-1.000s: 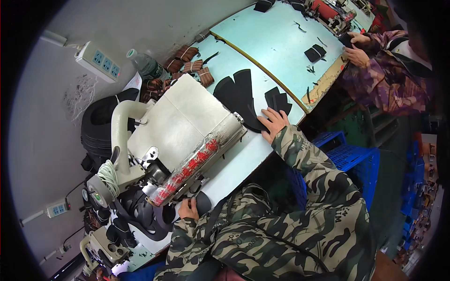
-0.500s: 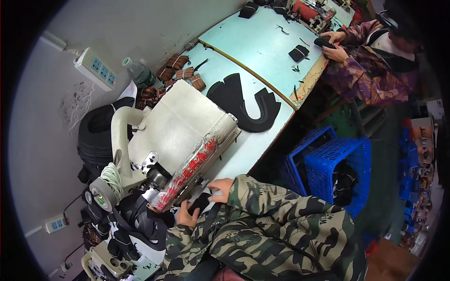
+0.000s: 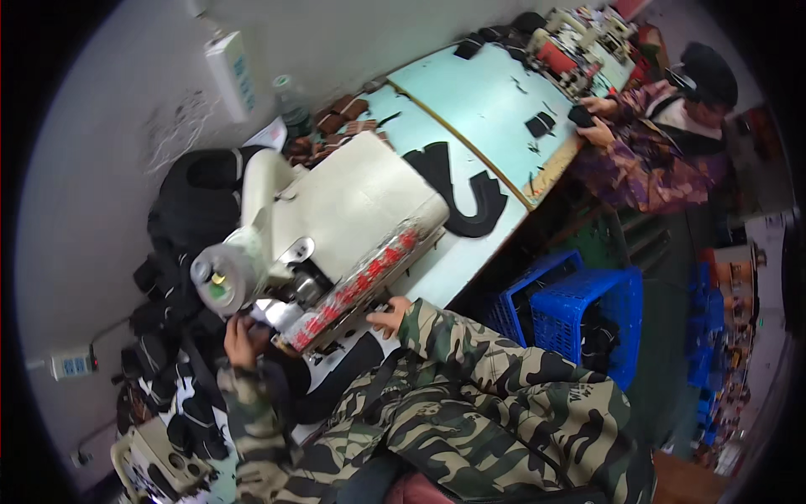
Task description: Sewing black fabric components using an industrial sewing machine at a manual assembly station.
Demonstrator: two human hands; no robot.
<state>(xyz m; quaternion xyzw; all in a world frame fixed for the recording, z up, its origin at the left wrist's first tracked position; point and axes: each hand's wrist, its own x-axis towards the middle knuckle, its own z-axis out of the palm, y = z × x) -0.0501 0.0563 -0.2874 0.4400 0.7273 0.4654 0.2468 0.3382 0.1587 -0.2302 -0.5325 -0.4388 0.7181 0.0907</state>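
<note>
A cream sewing machine with red markings along its near edge stands on the pale table. My left hand is raised beside its left end, just under a round wheel-like part; its fingers are blurred, and any hold is hidden. My right hand rests at the machine's near side, fingers apart and reaching toward its underside, with nothing seen in them. Between the hands, a flat black fabric piece lies in front of the machine, partly hidden by my camouflage sleeve and jacket.
Stacked black pieces sit by the wall. Curved black cutouts lie beyond the machine, near brown bundles and a bottle. Blue crates stand right on the floor. A co-worker holds a black piece at the far right.
My left hand has left the black piece and moved left to the machine's end. My right hand has let go of the piece too. The whole view has shifted.
</note>
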